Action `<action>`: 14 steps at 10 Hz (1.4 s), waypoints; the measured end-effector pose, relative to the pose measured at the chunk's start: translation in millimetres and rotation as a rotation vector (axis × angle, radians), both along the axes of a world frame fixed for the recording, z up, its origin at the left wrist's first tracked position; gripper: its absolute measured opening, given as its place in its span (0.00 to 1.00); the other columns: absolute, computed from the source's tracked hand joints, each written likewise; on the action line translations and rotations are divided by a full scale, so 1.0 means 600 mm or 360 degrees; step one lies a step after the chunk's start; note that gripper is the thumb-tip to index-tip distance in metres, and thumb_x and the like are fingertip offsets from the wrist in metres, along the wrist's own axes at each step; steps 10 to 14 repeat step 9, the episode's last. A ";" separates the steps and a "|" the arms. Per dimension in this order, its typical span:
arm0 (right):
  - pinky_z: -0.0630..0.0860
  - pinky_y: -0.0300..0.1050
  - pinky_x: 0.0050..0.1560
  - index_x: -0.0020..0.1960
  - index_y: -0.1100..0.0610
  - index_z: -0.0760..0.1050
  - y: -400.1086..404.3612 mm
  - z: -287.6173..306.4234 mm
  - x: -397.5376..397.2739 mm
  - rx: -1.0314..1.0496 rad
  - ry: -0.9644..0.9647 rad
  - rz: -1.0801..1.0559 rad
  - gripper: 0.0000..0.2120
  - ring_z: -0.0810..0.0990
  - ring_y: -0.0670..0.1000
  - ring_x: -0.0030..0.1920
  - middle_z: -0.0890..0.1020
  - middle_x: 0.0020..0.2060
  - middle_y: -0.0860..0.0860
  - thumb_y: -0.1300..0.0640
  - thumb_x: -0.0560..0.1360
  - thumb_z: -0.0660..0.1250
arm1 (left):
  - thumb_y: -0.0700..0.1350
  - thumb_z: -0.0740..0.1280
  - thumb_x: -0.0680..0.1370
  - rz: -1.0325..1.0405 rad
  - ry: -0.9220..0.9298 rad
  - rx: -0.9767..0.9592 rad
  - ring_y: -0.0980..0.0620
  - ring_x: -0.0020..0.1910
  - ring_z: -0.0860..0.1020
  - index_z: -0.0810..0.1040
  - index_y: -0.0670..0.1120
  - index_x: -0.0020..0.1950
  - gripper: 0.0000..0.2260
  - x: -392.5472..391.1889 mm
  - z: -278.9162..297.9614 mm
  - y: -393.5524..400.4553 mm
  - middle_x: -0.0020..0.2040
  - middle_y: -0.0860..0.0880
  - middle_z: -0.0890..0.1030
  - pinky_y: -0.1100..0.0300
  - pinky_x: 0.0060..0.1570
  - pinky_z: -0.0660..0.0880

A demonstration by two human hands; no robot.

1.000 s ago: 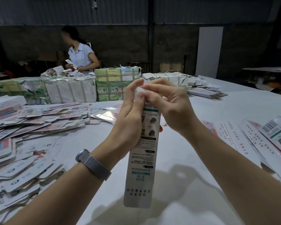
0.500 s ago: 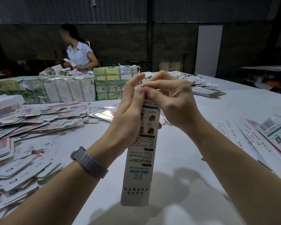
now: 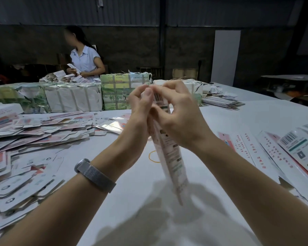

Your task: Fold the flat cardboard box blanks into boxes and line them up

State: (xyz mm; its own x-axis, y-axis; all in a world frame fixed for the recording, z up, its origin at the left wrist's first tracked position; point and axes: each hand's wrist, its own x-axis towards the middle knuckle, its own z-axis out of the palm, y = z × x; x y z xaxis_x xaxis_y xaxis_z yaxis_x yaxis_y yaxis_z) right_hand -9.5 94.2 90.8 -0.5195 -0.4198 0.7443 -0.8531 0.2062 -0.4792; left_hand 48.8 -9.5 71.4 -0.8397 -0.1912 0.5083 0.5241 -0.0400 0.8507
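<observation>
Fingertips (image 3: 148, 94) of both hands meet at the top end of a long, narrow box blank (image 3: 169, 153), pinching its upper flap between curled fingers and thumbs. Left hand (image 3: 138, 110) — its wrist bearing a mesh-band watch (image 3: 94, 174) — grips the near-left edge; right hand (image 3: 179, 114) closes over the far-right edge. The blank hangs in the air above the white table (image 3: 238, 121), tilted, its lower end angled toward the viewer's right and blurred with motion; whether it is already opened into a tube cannot be told.

A loose heap of flat blanks (image 3: 25, 148) lies at left, a row of laid-out pieces (image 3: 274, 157) at right, with a rubber band (image 3: 154, 157) on the table between them. Wrapped bundles (image 3: 69, 98) stand along the far edge, where a second person (image 3: 85, 57) handles similar pieces.

Risks, judged from this pose: the grip acts at one end only, so the free lower end may swing and twist the panels out of square. Pinching hard beside the scored line, rather than on it, could crease the flap in the wrong place — or tear the tab. A flap tucked while the body is skewed would probably spring open again.
</observation>
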 end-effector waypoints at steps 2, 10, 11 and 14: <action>0.71 0.34 0.58 0.70 0.54 0.74 0.029 0.024 -0.001 0.0151 -0.0023 -0.0096 0.27 0.74 0.45 0.59 0.73 0.60 0.48 0.48 0.73 0.68 | 0.61 0.55 0.77 -0.0154 -0.0049 -0.0063 0.54 0.53 0.82 0.62 0.56 0.75 0.26 0.005 0.005 0.010 0.62 0.47 0.79 0.58 0.46 0.78; 0.72 0.55 0.60 0.58 0.52 0.80 0.413 0.009 -0.178 0.1514 -0.0195 -0.1725 0.11 0.71 0.62 0.61 0.78 0.58 0.55 0.53 0.77 0.66 | 0.47 0.58 0.85 0.0180 -0.0318 -0.0328 0.48 0.56 0.83 0.82 0.52 0.54 0.13 -0.006 -0.015 -0.009 0.54 0.48 0.85 0.51 0.51 0.76; 0.72 0.55 0.60 0.58 0.52 0.80 0.413 0.009 -0.178 0.1514 -0.0195 -0.1725 0.11 0.71 0.62 0.61 0.78 0.58 0.55 0.53 0.77 0.66 | 0.47 0.58 0.85 0.0180 -0.0318 -0.0328 0.48 0.56 0.83 0.82 0.52 0.54 0.13 -0.006 -0.015 -0.009 0.54 0.48 0.85 0.51 0.51 0.76; 0.72 0.55 0.60 0.58 0.52 0.80 0.413 0.009 -0.178 0.1514 -0.0195 -0.1725 0.11 0.71 0.62 0.61 0.78 0.58 0.55 0.53 0.77 0.66 | 0.47 0.58 0.85 0.0180 -0.0318 -0.0328 0.48 0.56 0.83 0.82 0.52 0.54 0.13 -0.006 -0.015 -0.009 0.54 0.48 0.85 0.51 0.51 0.76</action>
